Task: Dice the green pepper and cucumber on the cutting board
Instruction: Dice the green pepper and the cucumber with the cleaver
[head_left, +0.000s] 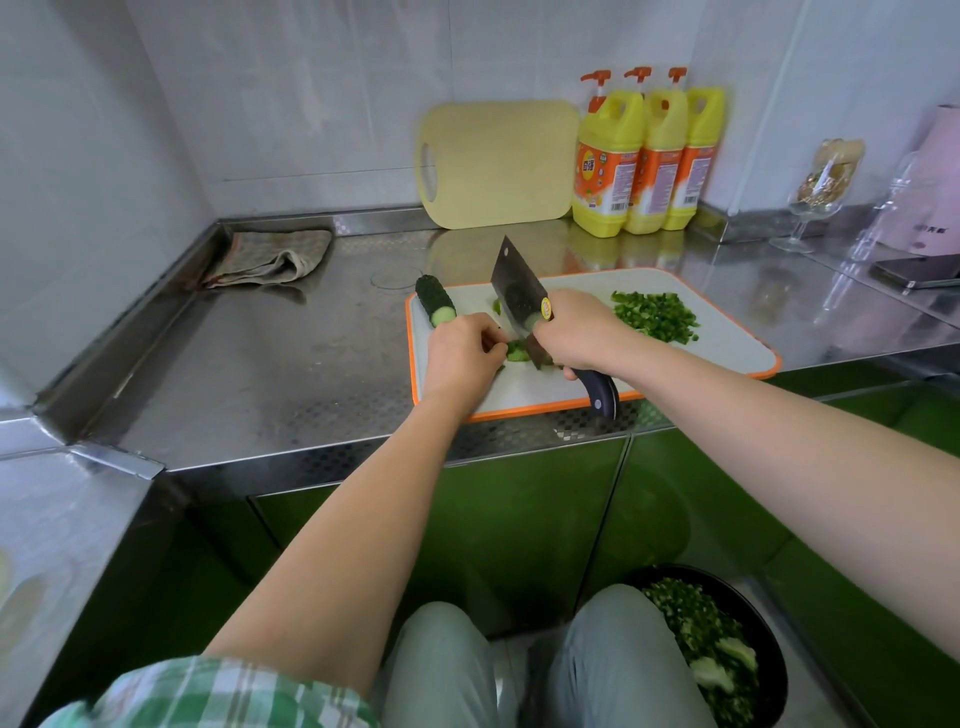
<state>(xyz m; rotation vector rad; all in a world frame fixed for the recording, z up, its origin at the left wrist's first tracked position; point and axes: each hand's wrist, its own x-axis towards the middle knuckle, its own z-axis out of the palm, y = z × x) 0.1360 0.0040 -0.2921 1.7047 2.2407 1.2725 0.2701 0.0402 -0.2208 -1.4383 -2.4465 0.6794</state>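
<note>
Fingers (491, 340) of left hand (462, 356): curled, pinning cucumber pieces (515, 349) just beside cleaver (514, 291) (right hand (574, 332) clamped on handle); risk: blade nicking knuckles if pieces slip.

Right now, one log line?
left hand: holds cucumber pieces | right hand: grips cleaver | cucumber stub: board left | diced pepper: board right
</note>
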